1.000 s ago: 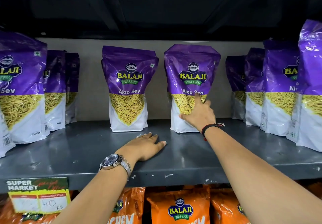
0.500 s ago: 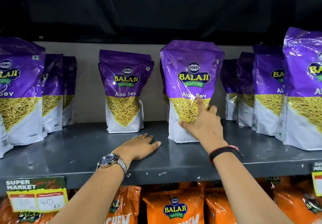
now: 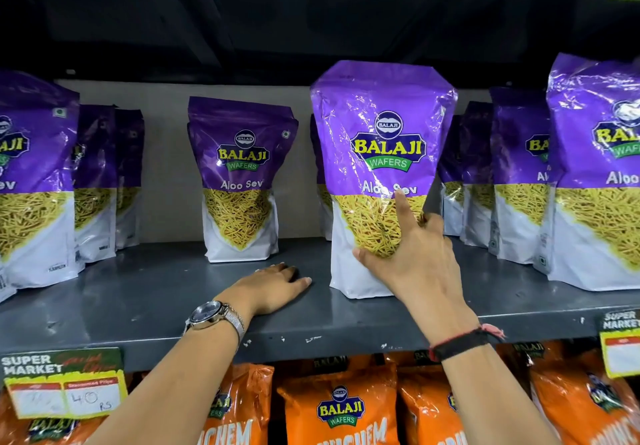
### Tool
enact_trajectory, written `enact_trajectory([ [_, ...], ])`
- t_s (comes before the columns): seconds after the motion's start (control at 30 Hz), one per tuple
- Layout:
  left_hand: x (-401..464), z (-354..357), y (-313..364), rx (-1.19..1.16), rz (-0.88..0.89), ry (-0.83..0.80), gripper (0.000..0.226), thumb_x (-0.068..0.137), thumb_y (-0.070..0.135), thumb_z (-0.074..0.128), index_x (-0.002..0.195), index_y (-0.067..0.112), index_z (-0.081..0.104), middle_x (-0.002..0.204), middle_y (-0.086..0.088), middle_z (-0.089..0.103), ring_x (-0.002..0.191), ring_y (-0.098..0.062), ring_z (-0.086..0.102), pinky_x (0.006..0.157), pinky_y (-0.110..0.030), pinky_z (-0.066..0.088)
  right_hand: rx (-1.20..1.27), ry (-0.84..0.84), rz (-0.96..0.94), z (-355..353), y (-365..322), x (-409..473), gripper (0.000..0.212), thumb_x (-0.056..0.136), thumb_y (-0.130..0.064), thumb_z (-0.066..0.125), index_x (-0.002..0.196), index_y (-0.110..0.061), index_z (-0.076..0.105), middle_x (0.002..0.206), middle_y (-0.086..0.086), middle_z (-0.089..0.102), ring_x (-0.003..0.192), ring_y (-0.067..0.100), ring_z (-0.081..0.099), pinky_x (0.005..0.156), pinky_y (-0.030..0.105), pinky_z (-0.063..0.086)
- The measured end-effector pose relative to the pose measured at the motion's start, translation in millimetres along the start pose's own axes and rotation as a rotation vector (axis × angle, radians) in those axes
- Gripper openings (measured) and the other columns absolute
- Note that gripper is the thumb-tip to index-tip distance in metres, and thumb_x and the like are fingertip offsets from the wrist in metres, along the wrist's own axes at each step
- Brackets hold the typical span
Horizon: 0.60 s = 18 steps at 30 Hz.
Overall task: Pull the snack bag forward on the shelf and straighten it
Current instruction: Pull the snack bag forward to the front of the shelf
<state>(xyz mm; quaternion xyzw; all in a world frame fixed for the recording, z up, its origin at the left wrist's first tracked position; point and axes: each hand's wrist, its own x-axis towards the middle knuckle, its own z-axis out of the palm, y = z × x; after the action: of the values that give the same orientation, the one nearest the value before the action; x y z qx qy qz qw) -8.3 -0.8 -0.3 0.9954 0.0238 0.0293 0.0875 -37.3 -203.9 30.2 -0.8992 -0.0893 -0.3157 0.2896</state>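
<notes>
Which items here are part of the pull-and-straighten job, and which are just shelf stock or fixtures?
In the job:
Aloo Sev bag under the right hand
grey shelf
left hand, flat on the shelf

Bystanders:
neighbouring Aloo Sev bag
orange Balaji bags below
price tag

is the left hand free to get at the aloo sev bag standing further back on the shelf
Probably yes: the left hand lies flat on the bare shelf, holding nothing, and nothing stands between it and that bag.

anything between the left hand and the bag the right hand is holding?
Nothing. In the head view, only bare grey shelf separates the left hand from the purple bag under the right hand.
</notes>
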Motion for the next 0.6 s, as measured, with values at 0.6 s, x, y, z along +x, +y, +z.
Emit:
enact_trajectory([
  [0.6, -3, -1, 1, -0.018, 0.023, 0.017, 0.061, 0.092, 0.053, 0.027, 0.142, 0.020, 0.030, 0.156, -0.004, 0.020, 0.143, -0.024, 0.020, 0.116, -0.036, 0.016, -0.015, 0.058, -0.029, -19, 0, -24, 0.097, 0.069, -0.058, 0.067, 0.145, -0.033, 0.012, 0.132, 0.013, 0.035, 0.114, 0.038, 0.046, 0.085, 0.041, 0.047],
])
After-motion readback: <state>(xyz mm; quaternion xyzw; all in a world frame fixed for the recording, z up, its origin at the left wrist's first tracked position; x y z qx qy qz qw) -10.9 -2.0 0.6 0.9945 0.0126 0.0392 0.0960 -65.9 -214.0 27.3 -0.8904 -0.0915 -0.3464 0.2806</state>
